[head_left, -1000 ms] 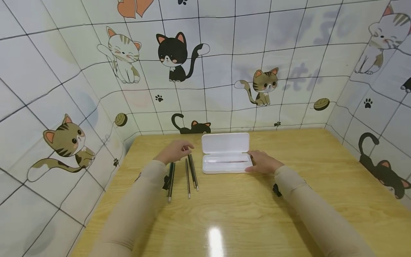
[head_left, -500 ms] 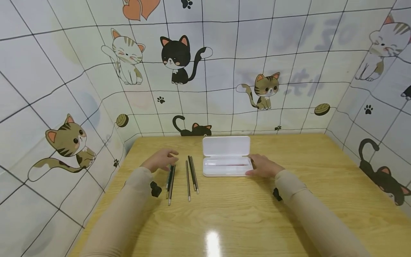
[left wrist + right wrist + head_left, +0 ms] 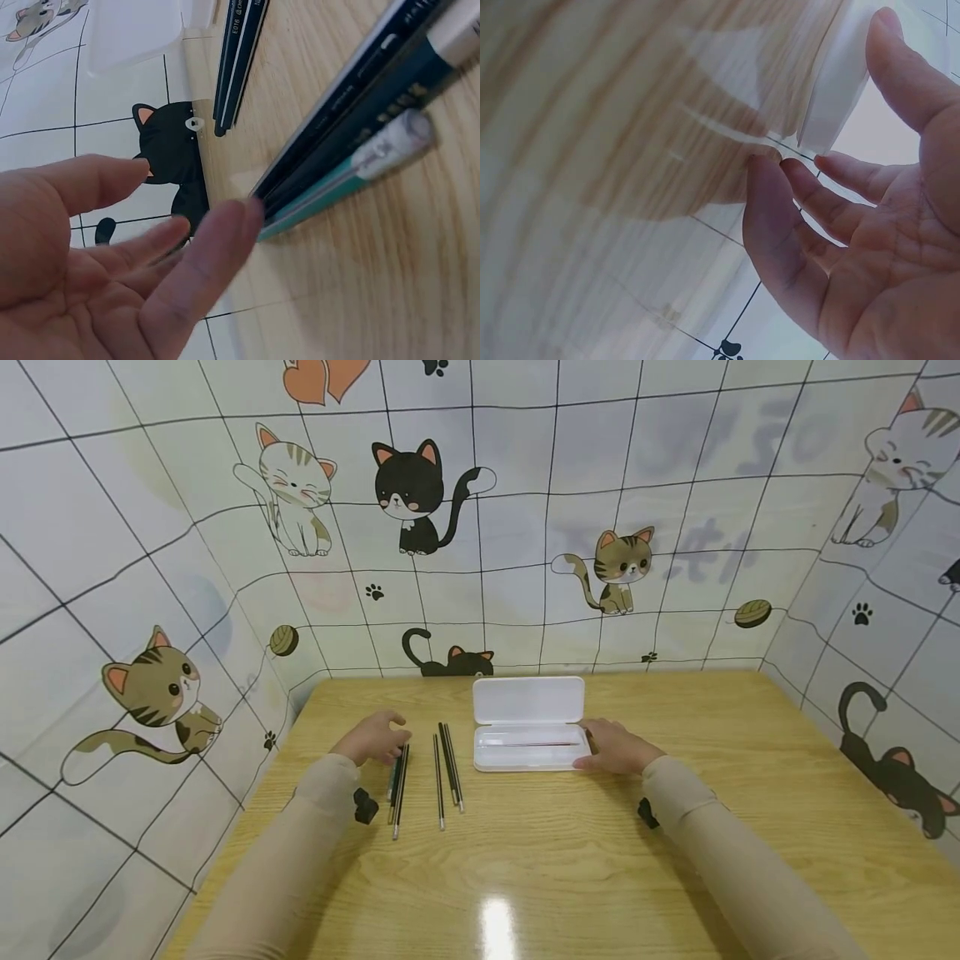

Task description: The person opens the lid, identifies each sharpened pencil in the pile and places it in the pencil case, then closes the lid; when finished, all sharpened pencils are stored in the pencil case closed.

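Note:
My left hand (image 3: 372,737) hovers at the far ends of the leftmost bunch of pencils (image 3: 399,793), fingers loosely bent and spread. In the left wrist view that bunch shows dark pencils (image 3: 341,105) and a teal one (image 3: 319,191) with a whitish end. One fingertip overlaps them there; whether it touches I cannot tell. A white pencil case (image 3: 528,700) stands with its lid up, a thin reddish stick (image 3: 532,744) lying inside. My right hand (image 3: 618,747) holds the case's right end, thumb at the front corner, fingers at the back.
More dark pencils lie between the left bunch and the case: a single one (image 3: 438,782) and a close pair (image 3: 452,768). The wooden table (image 3: 570,868) meets a cat-patterned wall covering (image 3: 517,593) behind and at both sides.
My left hand has moved left, from above the pair of pencils beside the case to the leftmost bunch, then stayed nearly still. My right hand keeps its place at the case.

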Demonstrator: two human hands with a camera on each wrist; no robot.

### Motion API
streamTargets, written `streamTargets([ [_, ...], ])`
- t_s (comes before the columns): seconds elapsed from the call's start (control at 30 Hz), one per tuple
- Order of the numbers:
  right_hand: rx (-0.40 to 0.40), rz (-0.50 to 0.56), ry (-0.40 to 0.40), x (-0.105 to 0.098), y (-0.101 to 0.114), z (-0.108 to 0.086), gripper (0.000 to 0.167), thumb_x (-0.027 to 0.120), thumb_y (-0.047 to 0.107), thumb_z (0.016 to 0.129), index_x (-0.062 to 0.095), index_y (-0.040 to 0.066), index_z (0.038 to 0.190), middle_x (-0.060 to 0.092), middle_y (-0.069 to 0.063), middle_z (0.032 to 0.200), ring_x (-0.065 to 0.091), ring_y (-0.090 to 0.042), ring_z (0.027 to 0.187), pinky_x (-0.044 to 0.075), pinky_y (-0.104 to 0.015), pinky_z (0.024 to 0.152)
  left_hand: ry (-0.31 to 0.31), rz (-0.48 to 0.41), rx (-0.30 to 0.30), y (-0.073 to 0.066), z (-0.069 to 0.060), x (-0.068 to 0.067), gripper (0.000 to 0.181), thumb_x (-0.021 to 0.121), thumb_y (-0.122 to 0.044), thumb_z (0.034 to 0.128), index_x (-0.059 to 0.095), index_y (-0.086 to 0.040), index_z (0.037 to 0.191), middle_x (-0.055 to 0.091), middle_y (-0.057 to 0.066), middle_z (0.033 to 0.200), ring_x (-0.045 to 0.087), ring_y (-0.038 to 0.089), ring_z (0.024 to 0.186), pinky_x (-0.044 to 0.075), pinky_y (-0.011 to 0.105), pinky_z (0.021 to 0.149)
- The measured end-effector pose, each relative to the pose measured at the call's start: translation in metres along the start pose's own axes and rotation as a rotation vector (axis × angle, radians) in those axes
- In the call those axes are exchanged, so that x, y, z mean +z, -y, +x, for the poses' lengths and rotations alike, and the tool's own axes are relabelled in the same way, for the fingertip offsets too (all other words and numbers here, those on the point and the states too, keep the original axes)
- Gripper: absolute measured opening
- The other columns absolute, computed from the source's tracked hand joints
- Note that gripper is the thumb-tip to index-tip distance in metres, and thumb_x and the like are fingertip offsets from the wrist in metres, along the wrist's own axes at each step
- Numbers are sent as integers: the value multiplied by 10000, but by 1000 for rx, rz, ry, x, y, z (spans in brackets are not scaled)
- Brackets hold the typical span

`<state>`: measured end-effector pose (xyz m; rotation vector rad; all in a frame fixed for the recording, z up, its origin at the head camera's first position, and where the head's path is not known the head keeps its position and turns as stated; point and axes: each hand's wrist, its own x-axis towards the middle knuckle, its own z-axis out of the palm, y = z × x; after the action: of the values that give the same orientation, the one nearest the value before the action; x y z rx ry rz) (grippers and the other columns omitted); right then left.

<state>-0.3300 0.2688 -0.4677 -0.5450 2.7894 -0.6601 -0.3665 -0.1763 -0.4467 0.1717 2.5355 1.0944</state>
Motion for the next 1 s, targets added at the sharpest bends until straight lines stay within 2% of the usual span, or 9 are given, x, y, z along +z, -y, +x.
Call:
streamTargets([
  [0.33,-1,-18,9,1,-2,2,826,717,359,958,317,-77,1534,362,-326,1531,297,-557,1405,289,-677,1107,34,11,-20,-7,-2,4,523,518,-212,1069,385,54,1499,654,192,1130,677,239,922,598,347,730],
  [0.4,2,-19,11,1,-2,2,829,717,362,957,315,-77,1535,360,-328,1530,298,-556,1404,291,-675,1107,54,-2,-24,-7,0,6,519,513,-208,1072,383,52,1502,659,153,1030,655,193,825,579,319,680],
  [0.47,4,-18,11,1,-2,2,832,718,362,956,314,-78,1536,358,-328,1532,297,-554,1405,291,-672,1110,83,-29,-26,-8,4,9,516,502,-200,1077,372,42,1513,619,103,886,562,145,681,508,289,607],
  [0.57,1,-17,10,1,-2,2,834,720,364,954,316,-78,1535,358,-327,1531,302,-551,1401,297,-670,1107,111,-41,-14,-10,7,13,507,495,-175,1077,365,42,1517,575,81,807,460,130,608,433,285,577],
  [0.63,1,-21,8,2,-3,2,836,719,369,955,315,-77,1535,358,-325,1531,307,-548,1398,302,-668,1105,110,-26,5,-10,9,15,489,507,-156,1071,390,50,1498,603,105,864,496,140,626,457,296,591],
  [0.73,6,-32,8,2,-3,3,840,714,377,957,311,-78,1536,357,-327,1530,314,-544,1395,308,-664,1104,91,15,31,-10,9,17,458,542,-138,1054,445,64,1453,645,175,1071,626,173,770,555,326,682],
  [0.83,17,-38,12,2,-4,4,849,710,385,958,303,-79,1539,348,-326,1536,307,-541,1402,305,-660,1109,82,31,40,-9,10,19,446,562,-145,1047,473,56,1435,627,212,1190,660,195,865,585,356,750],
  [1.0,21,-32,19,1,-3,3,859,708,399,957,297,-79,1541,331,-326,1546,287,-545,1411,297,-665,1111,60,50,8,-10,6,25,441,596,-135,1027,499,26,1426,643,158,1082,599,167,722,589,353,681],
])
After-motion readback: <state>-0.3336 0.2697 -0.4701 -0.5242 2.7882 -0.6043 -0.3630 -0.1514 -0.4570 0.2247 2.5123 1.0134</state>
